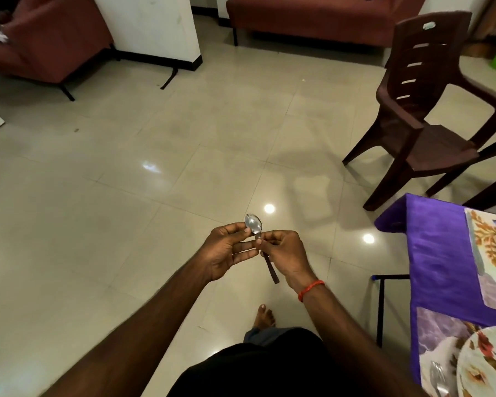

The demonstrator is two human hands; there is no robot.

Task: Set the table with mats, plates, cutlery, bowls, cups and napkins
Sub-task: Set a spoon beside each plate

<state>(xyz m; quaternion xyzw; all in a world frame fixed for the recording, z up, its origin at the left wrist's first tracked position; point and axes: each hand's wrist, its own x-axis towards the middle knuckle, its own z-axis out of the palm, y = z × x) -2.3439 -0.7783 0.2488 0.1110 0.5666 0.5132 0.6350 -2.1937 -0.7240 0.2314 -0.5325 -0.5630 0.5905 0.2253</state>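
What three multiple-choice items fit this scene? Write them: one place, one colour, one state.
1. Where is the spoon? A. On a plate B. In both hands, over the floor C. On the chair
2. What colour is the tablecloth? A. Purple B. Green C. White
3. What is the right hand doing? A. Hanging empty B. Pressing a cup C. Pinching the spoon's neck
1 B: the left hand holds its bowl too. 2 A: the cloth at right is purple. 3 C: it curls round the neck.
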